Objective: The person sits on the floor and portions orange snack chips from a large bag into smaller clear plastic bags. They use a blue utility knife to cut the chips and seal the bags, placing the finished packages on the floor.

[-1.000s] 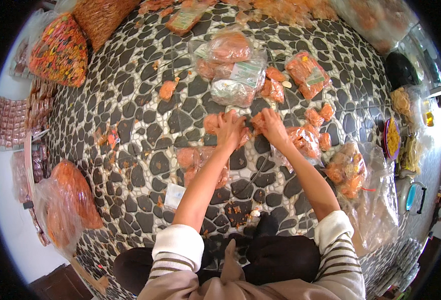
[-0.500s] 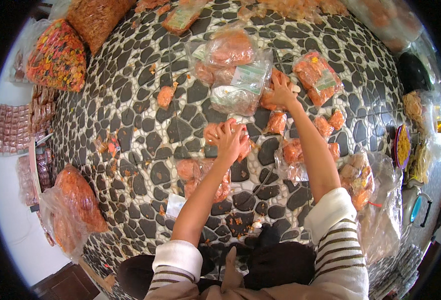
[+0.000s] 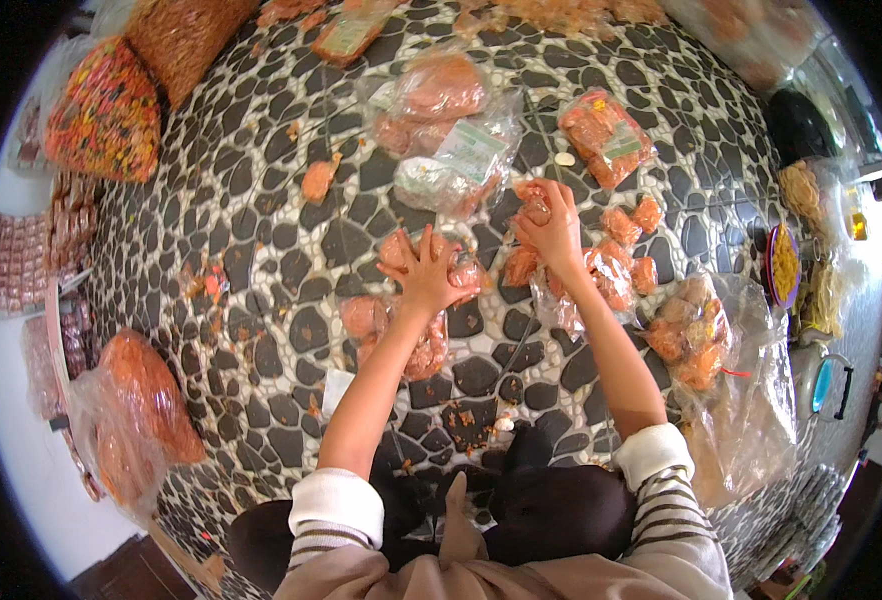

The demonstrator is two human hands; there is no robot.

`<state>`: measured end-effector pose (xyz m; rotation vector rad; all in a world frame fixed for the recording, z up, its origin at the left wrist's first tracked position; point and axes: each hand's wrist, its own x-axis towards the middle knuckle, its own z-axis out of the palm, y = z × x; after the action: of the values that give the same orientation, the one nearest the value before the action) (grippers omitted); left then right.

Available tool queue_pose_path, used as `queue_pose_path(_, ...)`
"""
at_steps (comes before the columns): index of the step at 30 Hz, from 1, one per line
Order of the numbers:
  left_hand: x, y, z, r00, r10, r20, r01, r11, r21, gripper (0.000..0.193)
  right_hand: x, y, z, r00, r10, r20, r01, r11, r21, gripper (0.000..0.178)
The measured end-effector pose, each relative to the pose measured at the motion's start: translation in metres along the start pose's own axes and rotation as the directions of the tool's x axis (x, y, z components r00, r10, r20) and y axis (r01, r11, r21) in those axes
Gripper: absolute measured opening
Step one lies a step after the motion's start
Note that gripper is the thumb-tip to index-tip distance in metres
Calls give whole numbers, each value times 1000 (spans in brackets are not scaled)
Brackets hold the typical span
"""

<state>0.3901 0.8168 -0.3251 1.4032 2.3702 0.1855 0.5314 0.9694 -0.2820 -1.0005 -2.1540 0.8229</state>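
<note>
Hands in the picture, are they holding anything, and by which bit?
The right hand seems to grip a small orange packet from above, around its right side. The left hand is spread over orange packets, no grip visible.

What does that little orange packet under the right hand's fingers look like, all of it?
The small orange packet looks like shiny, see-through plastic wrapped around lumpy orange contents. It sits just right of the larger clear bag with a pale label, above the black-and-white stone-patterned floor. The right hand's fingers curl over it, hiding part of its shape. I can't tell whether it's sealed or touching the floor.
</note>
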Motion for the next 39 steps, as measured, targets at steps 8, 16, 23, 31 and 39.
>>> queue_pose_path(8,-6,-14,9,960,131,-246,-145,988,-42,61,-54,-10,41,873,202,445,144,764,-629,45)
queue_pose_path(16,-22,-22,-47,885,27,-465,-270,843,-465,50,-46,3,32,906,80,415,109,904,-414,43)
queue_pose_path(23,-83,-63,-52,953,56,-299,-183,891,-416,50,-63,-13,33,867,215,449,3,899,-437,59)
queue_pose_path(31,-75,-90,-27,966,84,-244,-136,969,-205,54,-62,1,36,922,-43,384,189,917,-351,26)
queue_pose_path(39,-8,-66,-12,998,61,-16,-63,936,-346,74,-74,-35,7,949,-155,276,188,978,-96,32)
